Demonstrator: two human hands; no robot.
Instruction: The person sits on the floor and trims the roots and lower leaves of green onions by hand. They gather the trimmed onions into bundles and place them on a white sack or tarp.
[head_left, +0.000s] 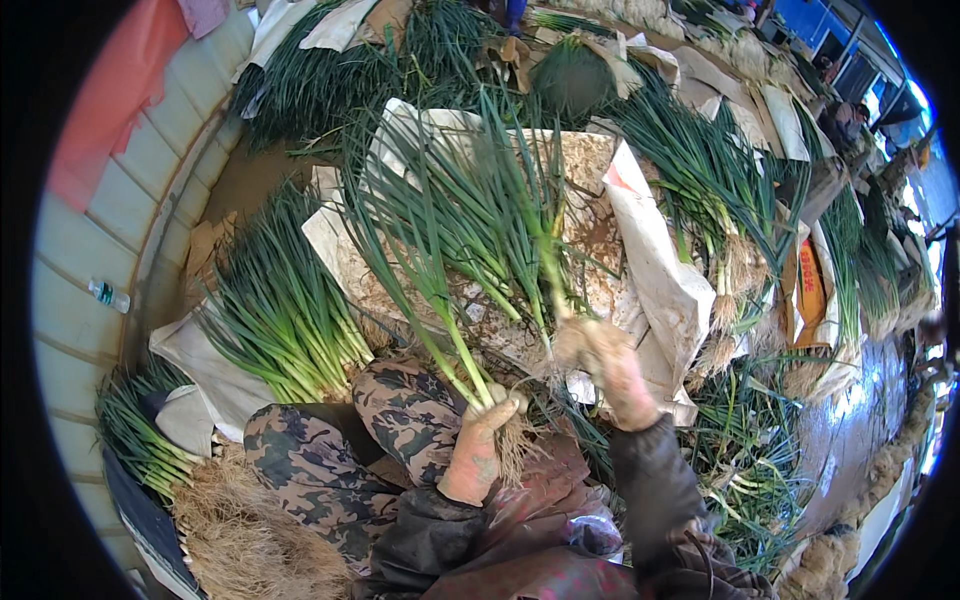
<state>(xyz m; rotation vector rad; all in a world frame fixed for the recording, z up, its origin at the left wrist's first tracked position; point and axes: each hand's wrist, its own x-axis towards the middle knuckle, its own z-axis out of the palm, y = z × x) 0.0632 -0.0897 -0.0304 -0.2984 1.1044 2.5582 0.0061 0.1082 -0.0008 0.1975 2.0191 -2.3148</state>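
Note:
My left hand (487, 431), in a muddy orange glove, is closed around the white stems of a few green onions (463, 352), whose roots hang below the fist over my lap. Off to its right, my right hand (604, 356), gloved and blurred, is at the root end of another green onion (551, 277) that stands leaf-up from its fingers. The grip of those fingers is smeared by motion. More green onions (480, 262) lie on a dirt-covered white woven sheet (592, 195) in front of me.
A pile of green onions (292, 300) rests left of my camouflage-clad knees, with a rooty bundle (247, 525) at lower left. Loose leaves (750, 465) cover the ground at right. More bundles (697, 165) lie beyond. A plastic bottle (109, 295) is near the pale left wall. A person (847, 124) is far right.

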